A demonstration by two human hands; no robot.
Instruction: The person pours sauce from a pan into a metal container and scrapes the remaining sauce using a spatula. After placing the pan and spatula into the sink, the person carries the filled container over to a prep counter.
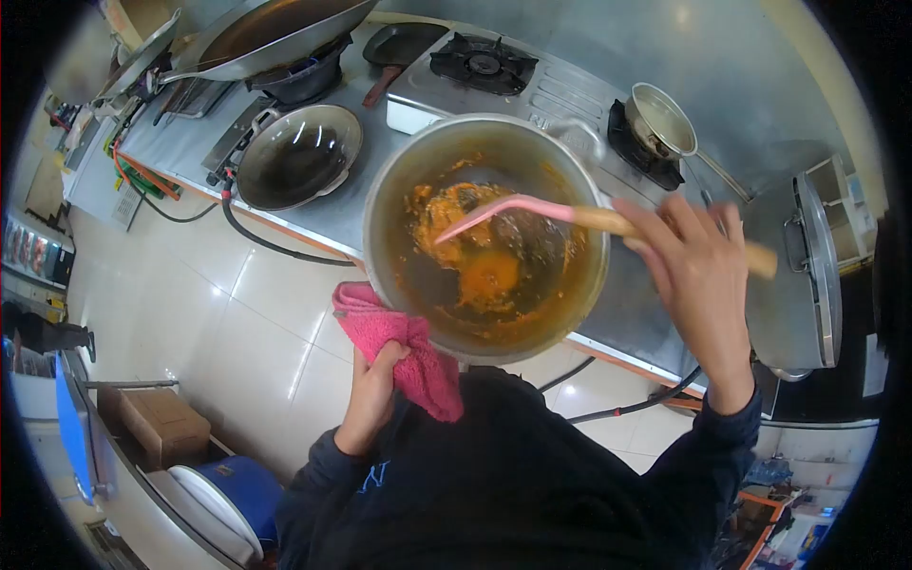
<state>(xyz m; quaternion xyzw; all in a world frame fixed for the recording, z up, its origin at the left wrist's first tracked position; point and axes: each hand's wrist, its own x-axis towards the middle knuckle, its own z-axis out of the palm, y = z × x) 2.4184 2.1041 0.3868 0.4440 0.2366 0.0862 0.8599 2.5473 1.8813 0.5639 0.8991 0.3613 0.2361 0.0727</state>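
A deep, round metal pot (pixel 391 195) with a dull, smeared inner wall and a thick rolled rim serves as the landmark. Inside it lies a lumpy orange paste (pixel 489 275), wet and glossy, spread unevenly over the base, with flecks stuck to the wall. A spatula (pixel 570 215) reaches in over the pot's right rim; its smooth pink head slants down to the paste, though I cannot tell whether the tip touches the metal beneath. The right hand (pixel 698 271), slightly blurred, has its fingers closed around the rounded wooden handle, just outside the pot's right rim. The left hand (pixel 373 388) is clamped on a bunched, nubbly pink cloth (pixel 404 347) at the pot's near-left rim; whether any part of the pot is gripped through the folds, I cannot tell.

Left of the pot sits a dark, bowl-shaped wok (pixel 299 157) with a shiny interior. Beyond the pot's far rim stands a metal stove (pixel 551 85) with a ribbed top and a black burner. To the pot's far right, a small, round metal saucepan (pixel 662 119) rests on another burner. Glossy, pale square floor tiles (pixel 252 328) show to the pot's near left.
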